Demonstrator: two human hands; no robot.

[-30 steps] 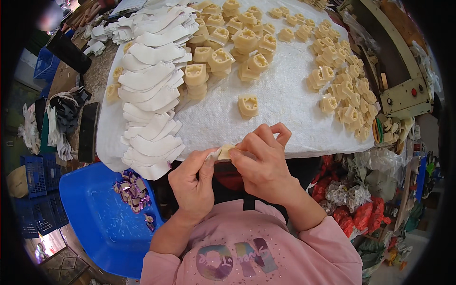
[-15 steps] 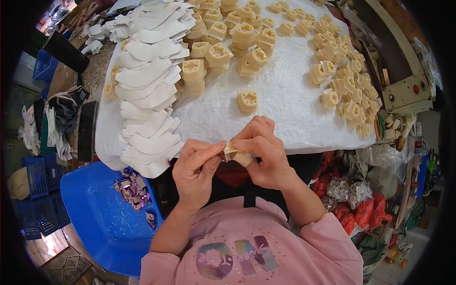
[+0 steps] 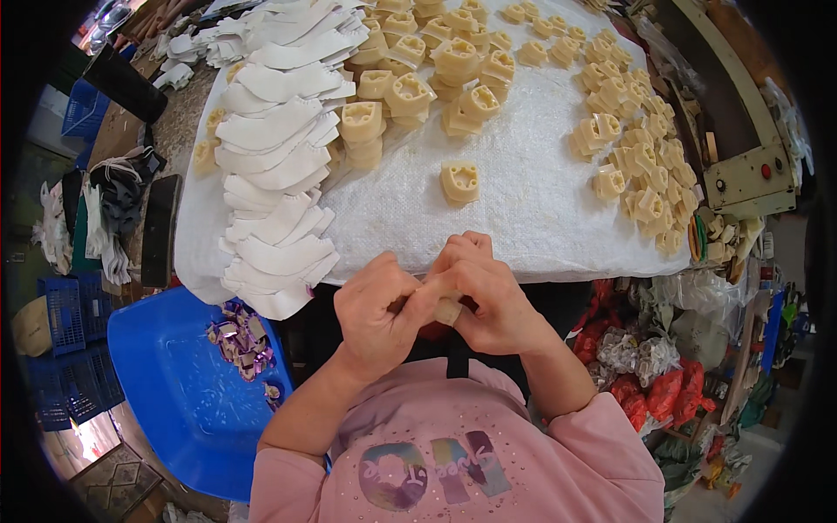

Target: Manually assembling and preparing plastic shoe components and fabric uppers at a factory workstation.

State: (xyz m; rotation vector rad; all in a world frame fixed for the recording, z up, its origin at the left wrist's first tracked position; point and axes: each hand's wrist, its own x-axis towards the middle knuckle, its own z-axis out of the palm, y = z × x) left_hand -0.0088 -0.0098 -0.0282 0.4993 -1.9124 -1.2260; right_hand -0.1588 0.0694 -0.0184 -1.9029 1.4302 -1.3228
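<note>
In front of my body, just off the table's near edge, both hands meet around a cream moulded part [image 3: 447, 311]. My right hand [image 3: 495, 301] is closed around it, and the part's lower end shows below the fingers. From the other side my left hand [image 3: 381, 307] is closed, thumb and forefinger pressed against the part's upper side. The fingers hide most of the part. A single cream moulded piece [image 3: 459, 183] with small holes sits on the white sheet [image 3: 384, 213] beyond my hands.
Overlapping white curved pieces [image 3: 275, 166] run down the table's left side. Cream moulded pieces lie stacked [image 3: 410, 94] at the back and heaped [image 3: 645, 157] at the right. At lower left, a blue tub [image 3: 179, 401] holds small purple-and-cream pieces [image 3: 241, 340]. Red bags [image 3: 664, 392] lie at lower right.
My left hand has moved right and closed in on the part, its fingers now covering the end that showed before. My right hand has shifted slightly, still holding the part.
</note>
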